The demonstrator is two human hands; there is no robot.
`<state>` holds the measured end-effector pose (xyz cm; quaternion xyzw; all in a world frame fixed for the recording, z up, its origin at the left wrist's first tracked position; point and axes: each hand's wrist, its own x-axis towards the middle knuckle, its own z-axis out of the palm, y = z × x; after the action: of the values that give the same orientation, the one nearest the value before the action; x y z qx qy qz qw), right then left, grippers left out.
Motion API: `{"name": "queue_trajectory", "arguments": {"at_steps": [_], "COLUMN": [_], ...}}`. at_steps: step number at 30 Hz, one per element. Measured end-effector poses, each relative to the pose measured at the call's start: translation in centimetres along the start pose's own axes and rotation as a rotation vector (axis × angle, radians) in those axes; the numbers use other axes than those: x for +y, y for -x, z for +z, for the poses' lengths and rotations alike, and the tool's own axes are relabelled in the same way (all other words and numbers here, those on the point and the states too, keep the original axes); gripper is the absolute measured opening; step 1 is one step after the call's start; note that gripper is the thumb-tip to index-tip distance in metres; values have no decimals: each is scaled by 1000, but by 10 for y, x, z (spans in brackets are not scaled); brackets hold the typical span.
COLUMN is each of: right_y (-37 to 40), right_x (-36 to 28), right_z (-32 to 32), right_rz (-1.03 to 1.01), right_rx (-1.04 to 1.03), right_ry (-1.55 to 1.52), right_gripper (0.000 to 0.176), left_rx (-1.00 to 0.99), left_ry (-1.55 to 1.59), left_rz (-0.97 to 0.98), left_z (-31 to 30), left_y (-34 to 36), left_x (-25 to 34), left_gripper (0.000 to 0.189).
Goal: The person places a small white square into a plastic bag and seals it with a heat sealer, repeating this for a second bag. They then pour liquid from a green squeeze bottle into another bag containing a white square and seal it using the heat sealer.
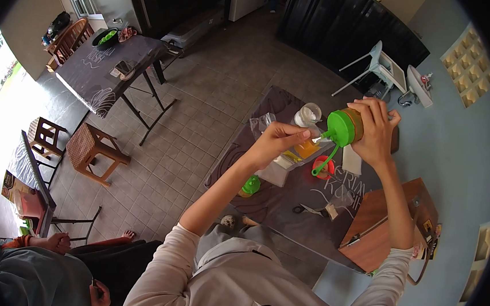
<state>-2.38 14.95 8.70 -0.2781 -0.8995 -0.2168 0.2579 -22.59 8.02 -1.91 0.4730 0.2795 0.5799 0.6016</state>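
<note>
My right hand (376, 129) is wrapped round a squeeze bottle with a green lid (341, 128), tipped sideways over the dark table (275, 204). Its green spout points at a clear plastic bag (308, 149) with orange-yellow contents. My left hand (280, 144) pinches the top edge of that bag beside the spout. Under the bottle, a green cap on a strap hangs above a red-rimmed bowl (324, 167). A white tub (307, 115) stands behind the bag. Another green-lidded bottle (250, 185) is near the table's left edge.
Black-handled scissors (308, 210) lie near the front of the table, left of a brown wooden box (383, 221). A seated person (46, 269) is at the lower left. Beyond are a brown stool (93, 149), a second table (108, 64) and a white high chair (384, 69).
</note>
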Motion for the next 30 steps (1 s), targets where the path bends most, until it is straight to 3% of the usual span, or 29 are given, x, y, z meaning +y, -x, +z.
{"name": "queue_trajectory", "arguments": {"at_steps": [13,16,17,19,21,23,27,30], "right_y": [21,28,32,39,47,57,72,77], "right_x": [-10,-8,-6,-9,-22,-40,-97,-138], "right_z": [33,47,55,77,109,152,237,282], "right_rz": [239,301,364,424,592,653,624,583], "right_rx": [-20,-13,-16,-17,54,115,-31,-199], "right_ry": [-340,-478,-649,-822,-1197,-1305,-1393,-1285], "right_gripper": [56,55,54,54,55,56,61,61], "left_rx": [20,24,28,79,130,320,467,555], "left_ry": [73,33,-8,-5,-4,-60,-153,-354], "left_rz": [18,39,67,90,112,161,311,411], "left_z": [0,-1,-2,-5,-12,-24,-59,-73], "left_y": [-3,-2,-2,3,10,20,45,59], "left_x": [0,0,-1,-1,0,3,12,21], "left_gripper": [27,27,28,28,29,28,25,24]}}
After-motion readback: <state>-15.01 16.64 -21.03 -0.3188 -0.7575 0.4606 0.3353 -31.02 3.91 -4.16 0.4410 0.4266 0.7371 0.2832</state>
